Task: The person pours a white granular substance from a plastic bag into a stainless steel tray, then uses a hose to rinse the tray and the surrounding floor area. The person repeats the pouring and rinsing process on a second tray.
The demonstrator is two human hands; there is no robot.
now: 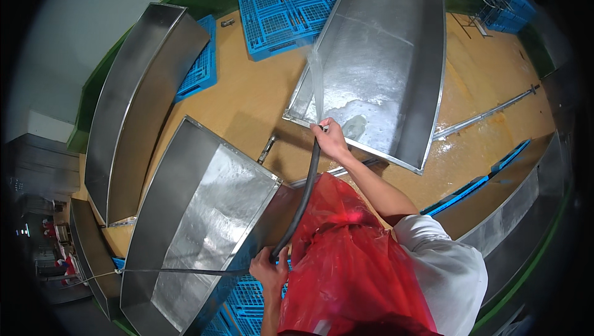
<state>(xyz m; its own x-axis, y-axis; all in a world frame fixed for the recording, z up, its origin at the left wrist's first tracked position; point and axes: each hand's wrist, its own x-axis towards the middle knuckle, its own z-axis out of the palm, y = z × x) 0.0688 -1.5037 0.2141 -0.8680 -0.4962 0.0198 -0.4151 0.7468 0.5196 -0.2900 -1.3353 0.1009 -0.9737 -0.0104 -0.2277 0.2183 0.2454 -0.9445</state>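
A black hose [303, 203] runs between my two hands. My right hand [331, 138] is closed round its outlet end, at the near edge of a large metal trough [371, 57]. Water sprays away from that end over the trough's left corner, and suds and wet patches lie on its floor. Lower down, my left hand [270, 268] is wrapped round the hose, which stretches off to the left from there across a second metal trough [213, 206]. A red plastic apron [359, 262] covers my front.
Another metal trough [133, 107] stands at the left beside a blue pallet [201, 64]. A larger blue pallet [288, 14] lies at the far wall. A metal pipe [489, 113] crosses the wet tan floor [476, 70] on the right. More metal troughs [526, 193] stand at the lower right.
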